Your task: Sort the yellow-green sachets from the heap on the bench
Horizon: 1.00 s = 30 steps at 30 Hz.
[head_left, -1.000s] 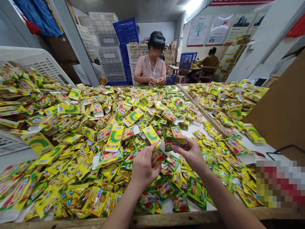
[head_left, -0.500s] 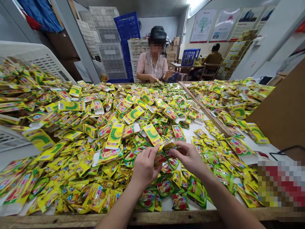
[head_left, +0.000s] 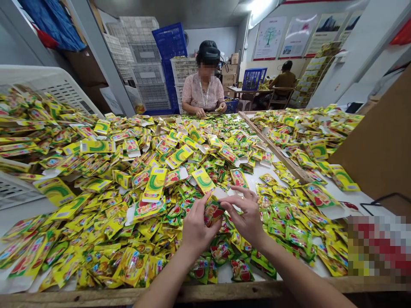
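My left hand (head_left: 199,224) is wrapped round a small printed box (head_left: 212,211) with a red fruit picture, held over the pile at the front middle. At the box's upper end, my right hand (head_left: 245,214) has its thumb and forefinger pinched close to the white flap (head_left: 221,193); whether they grip the flap or something small is unclear. A yellow and green box (head_left: 203,179) lies just beyond my left fingertips. Green candy packets (head_left: 221,250) lie below my hands, and yellow packets (head_left: 130,265) spread to the left.
A white crate (head_left: 69,87) tipped on the left spills boxes. Across the table sits a person (head_left: 203,92) handling packets. A wooden divider (head_left: 276,152) runs along the right, near a cardboard sheet (head_left: 379,145). The table's wooden front edge (head_left: 105,296) is closest to me.
The box in my left hand now shows its printed face and raised white flap. My right fingers have moved in to its top. Across the table, the person's hands have lowered.
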Tool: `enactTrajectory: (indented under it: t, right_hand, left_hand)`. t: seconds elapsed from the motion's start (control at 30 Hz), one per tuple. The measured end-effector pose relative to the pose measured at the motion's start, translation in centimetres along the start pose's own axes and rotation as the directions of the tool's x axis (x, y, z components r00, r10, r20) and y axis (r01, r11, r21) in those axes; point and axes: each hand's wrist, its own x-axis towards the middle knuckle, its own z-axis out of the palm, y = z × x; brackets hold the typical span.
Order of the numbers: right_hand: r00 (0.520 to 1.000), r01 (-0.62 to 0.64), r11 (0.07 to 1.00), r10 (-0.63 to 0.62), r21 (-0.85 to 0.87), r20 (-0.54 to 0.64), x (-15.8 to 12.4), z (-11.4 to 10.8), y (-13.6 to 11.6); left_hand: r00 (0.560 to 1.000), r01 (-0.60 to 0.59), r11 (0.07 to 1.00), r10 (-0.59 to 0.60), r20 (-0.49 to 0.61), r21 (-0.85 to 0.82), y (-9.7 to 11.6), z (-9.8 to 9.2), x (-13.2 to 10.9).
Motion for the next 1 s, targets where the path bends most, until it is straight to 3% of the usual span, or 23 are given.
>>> enactTrajectory:
  t: [0.07, 0.2, 0.37, 0.47, 0.53, 0.6, 0.67, 0.8, 0.87, 0.93, 0.97, 1.0]
  right_hand:
    - [0.993, 0.006, 1.0, -0.008, 0.01, 0.121, 0.1, -0.2, -0.1]
    - [0.973, -0.104, 0.992, 0.087, 0.071, 0.212, -0.1, 0.0, -0.2]
    - [0.898, -0.247, 0.958, 0.17, 0.146, 0.405, -0.4, 0.6, -0.2]
    - [0.887, -0.359, 0.905, 0.255, 0.23, 0.384, 0.0, 0.4, -0.3]
    - [0.865, -0.467, 0.806, 0.329, 0.364, 0.38, 0.4, 0.1, -0.4]
    - [0.837, -0.535, 0.696, 0.361, 0.479, 0.411, 0.7, 0.1, -0.4]
    - [0.833, -0.545, 0.647, 0.343, 0.534, 0.435, 0.5, 0.4, -0.4]
    - [0.851, -0.515, 0.661, 0.32, 0.546, 0.416, -0.1, 1.4, -0.2]
    - [0.891, -0.454, 0.704, 0.374, 0.546, 0.259, -0.2, 1.4, -0.2]
    - [0.892, -0.428, 0.74, 0.44, 0.519, 0.108, -0.1, 1.2, 0.1]
    - [0.875, -0.464, 0.731, 0.467, 0.5, 0.129, 0.1, 0.9, 0.3]
    - [0.843, -0.533, 0.7, 0.488, 0.475, 0.228, 0.3, 0.6, 0.8]
  left_hand:
    - [1.0, 0.01, 1.0, -0.009, -0.019, 0.014, -0.3, -0.2, 0.1]
    - [1.0, -0.011, 0.998, 0.012, -0.022, 0.062, -0.8, -0.2, 0.2]
    - [0.99, -0.092, 0.992, 0.082, 0.112, 0.09, -0.8, 0.0, 0.0]
    - [0.997, -0.066, 0.997, 0.065, 0.033, 0.027, -0.3, -0.3, 0.3]
    - [0.998, 0.029, 0.997, -0.032, -0.054, -0.065, 0.0, -0.7, 0.7]
    - [0.987, 0.149, 0.964, -0.159, -0.029, -0.222, 0.1, -1.0, 0.9]
    - [0.971, 0.238, 0.904, -0.232, 0.06, -0.354, 0.1, -1.1, 1.0]
    - [0.956, 0.283, 0.861, -0.291, 0.047, -0.423, 0.1, -0.7, 0.9]
    - [0.94, 0.319, 0.822, -0.339, 0.044, -0.471, 0.3, -0.6, 0.8]
    - [0.925, 0.354, 0.776, -0.373, 0.073, -0.521, 0.5, -0.6, 0.7]
    - [0.926, 0.358, 0.77, -0.366, 0.093, -0.529, 0.5, -0.7, 0.7]
    - [0.931, 0.355, 0.778, -0.347, 0.116, -0.518, 0.5, -0.8, 0.6]
